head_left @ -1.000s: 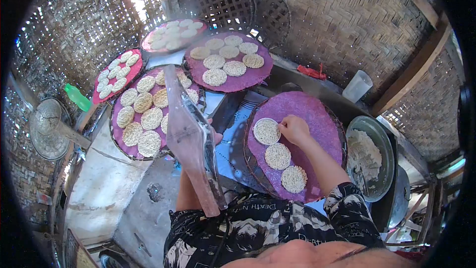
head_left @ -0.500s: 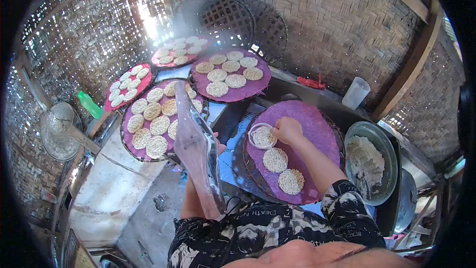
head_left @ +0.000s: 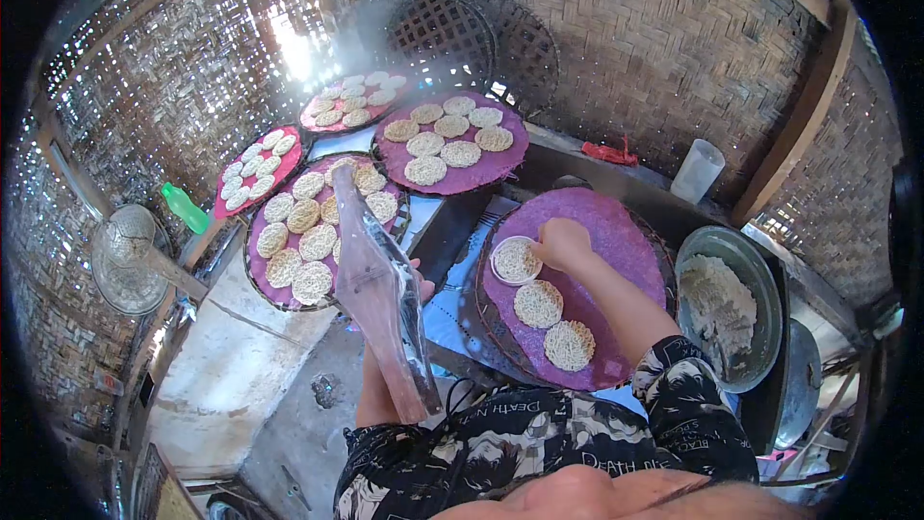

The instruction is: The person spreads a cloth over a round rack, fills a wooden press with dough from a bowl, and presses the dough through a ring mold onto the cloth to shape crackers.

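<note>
My right hand [head_left: 566,246] pinches the rim of a white ring mould [head_left: 495,268], which sits around a disc of pale, noodle-like strands [head_left: 517,261] on a purple cloth-covered round tray [head_left: 616,231]. Two more noodle discs [head_left: 538,303] lie in a row below it, towards me. In my left hand [head_left: 423,281] is a long wooden tool [head_left: 377,294], wide in the middle with narrow ends, held upright to the left of that tray. Most of the left hand is hidden behind the wood; a few fingertips show at its right edge.
Several cloth-lined trays with noodle discs stand to the left and back, one purple tray [head_left: 496,166] among them. At right is a basin [head_left: 688,255] of pale dough or flour. A plastic cup [head_left: 697,171], red bag [head_left: 610,152] and green bottle [head_left: 185,209] line the edges.
The ring mould, tilted around the far disc before, now lies flatter around it. My right hand stays at its rim. The whole view has shifted slightly.
</note>
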### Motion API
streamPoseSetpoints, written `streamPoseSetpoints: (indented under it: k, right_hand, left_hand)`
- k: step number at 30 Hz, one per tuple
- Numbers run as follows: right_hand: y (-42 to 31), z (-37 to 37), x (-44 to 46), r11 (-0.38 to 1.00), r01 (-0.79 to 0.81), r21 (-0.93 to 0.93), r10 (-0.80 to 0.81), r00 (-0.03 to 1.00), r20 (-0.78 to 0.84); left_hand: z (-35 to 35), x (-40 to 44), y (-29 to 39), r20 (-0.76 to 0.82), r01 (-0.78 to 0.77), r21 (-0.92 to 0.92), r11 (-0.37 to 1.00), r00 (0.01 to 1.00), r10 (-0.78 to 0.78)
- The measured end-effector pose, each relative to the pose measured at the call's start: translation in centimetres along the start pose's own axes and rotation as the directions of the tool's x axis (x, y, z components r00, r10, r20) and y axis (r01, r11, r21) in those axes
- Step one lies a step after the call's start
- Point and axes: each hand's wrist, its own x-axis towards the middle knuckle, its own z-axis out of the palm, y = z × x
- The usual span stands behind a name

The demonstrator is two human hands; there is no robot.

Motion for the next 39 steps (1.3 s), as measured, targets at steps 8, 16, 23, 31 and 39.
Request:
streamPoseSetpoints:
  k: [8,16,23,31,39]
  right_hand:
    - [0.5,-1.3,-0.7,0.998,0.016,0.055,-0.013,0.999,-0.053]
    - [10.6,-3.7,-10.6,0.988,0.0,0.157,0.04,0.968,-0.248]
    - [15.6,-0.3,-18.0,0.974,-0.176,0.144,0.192,0.976,-0.105]
    - [14.7,1.8,-17.9,0.972,-0.145,0.184,0.162,0.983,-0.086]
    - [13.7,-0.5,-19.0,0.977,-0.16,0.14,0.175,0.979,-0.107]
  left_hand:
    - [0.8,-0.6,0.2,-0.006,0.049,-0.689,0.723,0.997,-0.072]
    - [2.2,-0.1,0.5,0.027,0.087,-0.727,0.681,0.995,-0.099]
    - [8.0,1.0,1.5,0.127,0.134,-0.409,0.903,0.988,-0.09]
    - [12.4,-0.4,2.5,0.184,0.155,-0.199,0.968,0.976,-0.118]
    - [16.2,-1.9,3.2,0.128,0.288,-0.251,0.924,0.956,-0.263]
